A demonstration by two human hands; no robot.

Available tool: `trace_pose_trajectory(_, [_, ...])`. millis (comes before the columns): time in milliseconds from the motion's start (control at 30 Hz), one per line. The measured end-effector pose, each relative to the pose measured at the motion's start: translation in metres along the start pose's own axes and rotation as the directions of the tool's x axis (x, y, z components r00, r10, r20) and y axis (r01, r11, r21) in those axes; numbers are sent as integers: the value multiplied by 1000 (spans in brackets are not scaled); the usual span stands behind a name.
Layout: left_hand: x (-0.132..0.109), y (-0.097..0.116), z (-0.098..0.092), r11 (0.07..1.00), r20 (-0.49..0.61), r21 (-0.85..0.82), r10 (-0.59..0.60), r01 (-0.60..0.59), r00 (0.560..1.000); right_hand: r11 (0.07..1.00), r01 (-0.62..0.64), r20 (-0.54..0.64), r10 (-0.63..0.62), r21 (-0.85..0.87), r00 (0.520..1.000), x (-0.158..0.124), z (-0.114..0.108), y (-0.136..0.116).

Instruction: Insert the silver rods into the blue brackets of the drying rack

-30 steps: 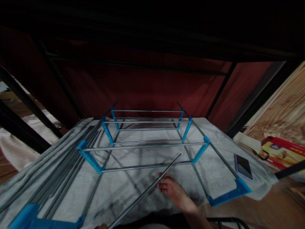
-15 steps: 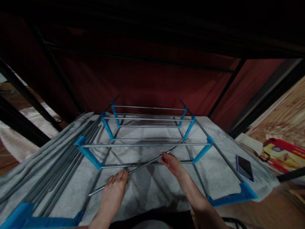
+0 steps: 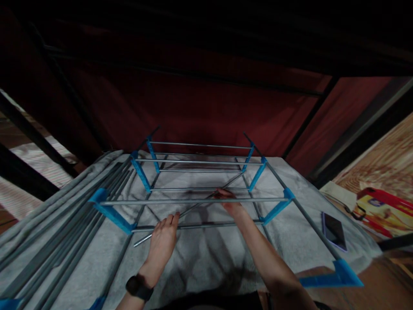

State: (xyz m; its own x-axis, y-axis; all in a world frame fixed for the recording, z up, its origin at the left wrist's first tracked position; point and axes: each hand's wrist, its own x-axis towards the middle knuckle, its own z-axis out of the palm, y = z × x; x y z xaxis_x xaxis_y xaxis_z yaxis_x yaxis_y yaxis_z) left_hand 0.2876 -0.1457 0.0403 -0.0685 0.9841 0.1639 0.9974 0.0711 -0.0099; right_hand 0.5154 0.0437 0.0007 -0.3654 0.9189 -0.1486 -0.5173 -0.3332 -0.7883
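Observation:
A rack frame of grey metal rods and blue plastic connectors (image 3: pixel 111 213) lies on a grey cloth (image 3: pixel 200 254). A loose metal rod (image 3: pixel 193 208) runs diagonally through the frame. My right hand (image 3: pixel 227 202) grips this rod near its far part, reaching between the frame's cross rods. My left hand (image 3: pixel 163 241), with a black watch (image 3: pixel 138 287) on the wrist, rests flat against the rod's near part, fingers extended.
A bundle of spare grey rods (image 3: pixel 58 241) lies at the left on the cloth. A phone (image 3: pixel 334 230) lies at the cloth's right edge. A red and yellow box (image 3: pixel 380 209) sits further right. Dark red fabric and black bars stand behind.
Both hands have pushed the loose rod farther away, deeper into the frame. The right hand now reaches past the near cross rod. The view has shifted slightly.

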Motion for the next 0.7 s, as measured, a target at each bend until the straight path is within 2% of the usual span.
trace_pose_trajectory(133, [20,9,10,999,-9,-26,20,-20,1000,998,-62,-90,59,-34,994,25,-1,-11])
trace_pose_trajectory(267, [41,12,16,999,-6,-41,34,-34,999,997,-55,-116,48,-58,992,45,-4,-19])
trace_pose_trajectory(367, [55,9,21,997,-21,-52,58,-59,998,998,-27,-104,22,-53,994,52,-5,-22])
trace_pose_trajectory(500, [71,2,32,996,-99,-67,59,-66,993,997,-6,-107,-1,-71,994,59,-6,-22])
trace_pose_trajectory(700, [80,-7,43,997,-43,-78,16,-19,999,996,20,-104,-29,-85,994,73,-10,-16])
